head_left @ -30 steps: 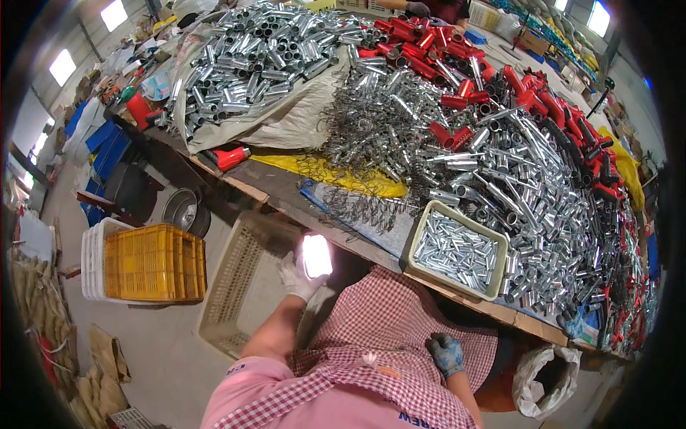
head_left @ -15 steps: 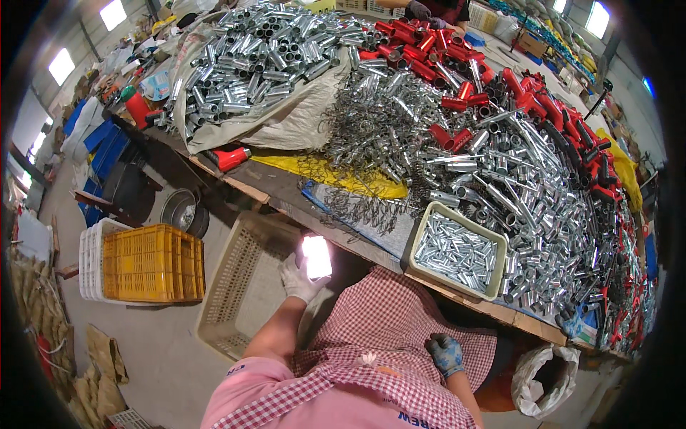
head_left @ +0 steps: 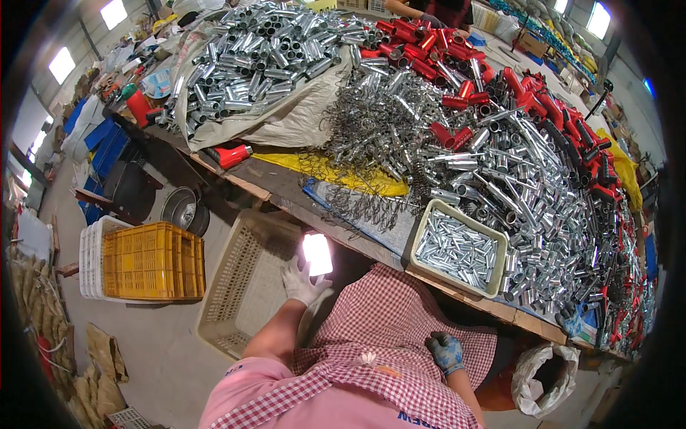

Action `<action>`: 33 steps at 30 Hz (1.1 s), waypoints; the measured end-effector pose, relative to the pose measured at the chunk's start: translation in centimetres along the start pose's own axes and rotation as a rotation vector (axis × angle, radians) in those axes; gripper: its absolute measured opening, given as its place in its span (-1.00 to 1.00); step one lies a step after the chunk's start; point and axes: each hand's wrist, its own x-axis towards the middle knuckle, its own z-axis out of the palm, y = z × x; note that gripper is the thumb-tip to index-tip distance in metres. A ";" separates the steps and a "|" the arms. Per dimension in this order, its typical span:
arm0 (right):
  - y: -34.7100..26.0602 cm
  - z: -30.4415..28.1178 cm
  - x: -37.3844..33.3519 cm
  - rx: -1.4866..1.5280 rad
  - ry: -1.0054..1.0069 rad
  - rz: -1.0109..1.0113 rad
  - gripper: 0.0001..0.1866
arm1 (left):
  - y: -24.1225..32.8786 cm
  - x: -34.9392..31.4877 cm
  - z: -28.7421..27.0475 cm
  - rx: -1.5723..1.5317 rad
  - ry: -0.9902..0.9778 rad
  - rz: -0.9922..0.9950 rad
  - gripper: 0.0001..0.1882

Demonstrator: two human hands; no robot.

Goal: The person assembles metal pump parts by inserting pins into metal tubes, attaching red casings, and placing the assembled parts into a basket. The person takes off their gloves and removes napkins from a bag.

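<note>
My left hand (head_left: 304, 284), in a white glove, has its fingers spread at the lower left of a glaring white rounded rectangle (head_left: 317, 254), which looks like a lit phone screen. Its detail is washed out; fingertips overlap or touch its lower edge, and what supports it is hidden. Against my red-and-white checked apron (head_left: 386, 314) rests my right hand (head_left: 446, 352), in a blue-and-grey glove, fingers curled and palm hidden. A beige perforated plastic crate (head_left: 229, 293) lies below and left of my left hand.
The workbench edge (head_left: 321, 229) runs ahead of me. On it are a tub (head_left: 416, 264) of small metal pins, metal tubes (head_left: 250, 64), wire springs (head_left: 371, 136) and red handles (head_left: 550, 107). Yellow crates (head_left: 153, 263) stand left; a white sack (head_left: 529, 400) right. Across the bench, a person (head_left: 429, 14) works.
My left hand's fingers have spread and drawn slightly down from the side of the bright rectangle, which has barely shifted. My right hand stays put. The person across the bench has moved their arms.
</note>
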 end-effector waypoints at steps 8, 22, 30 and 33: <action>1.1 0.3 0.3 0.009 0.014 -0.024 -0.53 | 0.0 -1.3 0.5 0.016 -0.028 0.033 -0.20; 1.0 0.5 0.3 0.006 0.007 0.011 -0.60 | 0.2 -1.1 0.0 -0.111 0.004 -0.070 -0.18; 1.7 0.7 0.6 -0.014 0.006 0.016 -0.58 | 0.4 -0.5 0.1 -0.084 -0.030 -0.097 -0.16; 0.7 0.3 0.4 -0.071 -0.003 0.014 -0.57 | 0.2 -0.4 0.2 -0.078 -0.020 -0.106 -0.14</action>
